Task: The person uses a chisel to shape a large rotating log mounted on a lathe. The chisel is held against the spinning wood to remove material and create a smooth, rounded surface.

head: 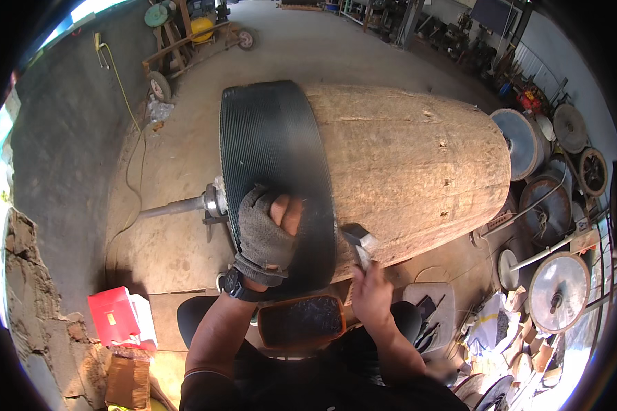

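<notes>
A large wooden drum (pixel 391 159) built of boards lies on its side before me, with several small square holes along it. Around its left end runs a black, finely ribbed band (pixel 267 133), partly blurred. My left hand (pixel 267 231), in a grey glove with some fingers bare, lies against the band's near face with its fingers curled; whether anything is pinched in them is hidden. My right hand (pixel 373 293) is bare and grips the handle of a hammer (pixel 360 239). The hammer's metal head is by the wood, just right of the band's edge.
A metal shaft (pixel 177 206) juts from the drum's left end. Between my knees stands an orange-rimmed tray (pixel 301 321). A red box (pixel 114 316) lies at lower left, and a stool seat (pixel 432 313) holding tools at right. Round discs (pixel 559 293) and drums crowd the right side.
</notes>
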The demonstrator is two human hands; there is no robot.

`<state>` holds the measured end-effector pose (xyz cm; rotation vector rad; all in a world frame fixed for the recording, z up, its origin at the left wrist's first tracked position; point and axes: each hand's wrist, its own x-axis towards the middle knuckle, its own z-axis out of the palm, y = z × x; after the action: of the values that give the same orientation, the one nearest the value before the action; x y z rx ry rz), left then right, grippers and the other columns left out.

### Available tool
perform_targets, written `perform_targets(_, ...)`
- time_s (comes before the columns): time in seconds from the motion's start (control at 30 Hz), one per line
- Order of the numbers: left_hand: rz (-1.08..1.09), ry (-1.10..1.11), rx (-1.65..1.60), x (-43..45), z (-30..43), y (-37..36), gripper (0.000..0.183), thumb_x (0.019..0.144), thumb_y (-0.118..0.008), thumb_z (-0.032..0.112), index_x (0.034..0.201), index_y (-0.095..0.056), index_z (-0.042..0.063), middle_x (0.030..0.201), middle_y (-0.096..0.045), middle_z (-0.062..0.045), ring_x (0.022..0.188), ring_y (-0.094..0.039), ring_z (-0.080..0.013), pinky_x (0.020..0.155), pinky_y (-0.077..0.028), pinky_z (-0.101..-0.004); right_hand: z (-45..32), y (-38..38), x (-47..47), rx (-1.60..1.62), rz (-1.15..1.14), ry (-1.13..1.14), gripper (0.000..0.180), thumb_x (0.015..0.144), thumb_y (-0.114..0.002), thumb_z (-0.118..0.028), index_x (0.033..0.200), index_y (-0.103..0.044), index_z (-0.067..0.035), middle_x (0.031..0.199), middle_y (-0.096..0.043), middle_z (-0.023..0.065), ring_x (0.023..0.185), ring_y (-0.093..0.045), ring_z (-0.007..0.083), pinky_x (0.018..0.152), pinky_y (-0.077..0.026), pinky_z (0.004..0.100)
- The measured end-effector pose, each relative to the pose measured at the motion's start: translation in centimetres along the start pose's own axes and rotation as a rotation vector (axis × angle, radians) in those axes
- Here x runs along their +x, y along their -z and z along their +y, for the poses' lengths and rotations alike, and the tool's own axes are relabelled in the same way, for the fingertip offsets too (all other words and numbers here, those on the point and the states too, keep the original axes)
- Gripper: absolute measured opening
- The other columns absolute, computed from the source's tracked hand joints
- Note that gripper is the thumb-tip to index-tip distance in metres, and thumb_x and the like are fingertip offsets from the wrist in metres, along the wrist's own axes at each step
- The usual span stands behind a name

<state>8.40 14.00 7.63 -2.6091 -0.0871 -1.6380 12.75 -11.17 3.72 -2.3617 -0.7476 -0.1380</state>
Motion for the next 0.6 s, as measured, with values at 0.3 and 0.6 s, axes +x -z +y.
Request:
perform_targets(0.3,-0.038,0.144,-0.049,-1.1,-0.2,-0.9,0.039,0.075,-0.074,0.005,0.114,-0.073,0.014,0.110,-0.061,-0.008,0.102,-0.064,-0.0334,0.087,-0.052,-0.0518,2.4,-0.4,-0.7,0.208,0.226,0.211,0.025,0.098,-0.062,-0.011,0.115,-0.058,0.007,0.080,-0.069,0.0249,0.072,-0.071,0.0441,0.061,-0.055,0.0496)
perform_targets(0.6,-0.022,0.020,0.013,0.8,0.0,0.1,0.047,0.070,-0.068,0.005,0.116,-0.070,0.011,0.111,-0.060,-0.012,0.105,-0.063,-0.0369,0.096,-0.050,-0.0563,1.4,0.1,-0.4,0.210,0.145,0.158,0.032,0.100,-0.063,-0.016,0.124,-0.057,0.004,0.084,-0.071,0.0233,0.072,-0.070,0.0472,0.062,-0.056,0.0493)
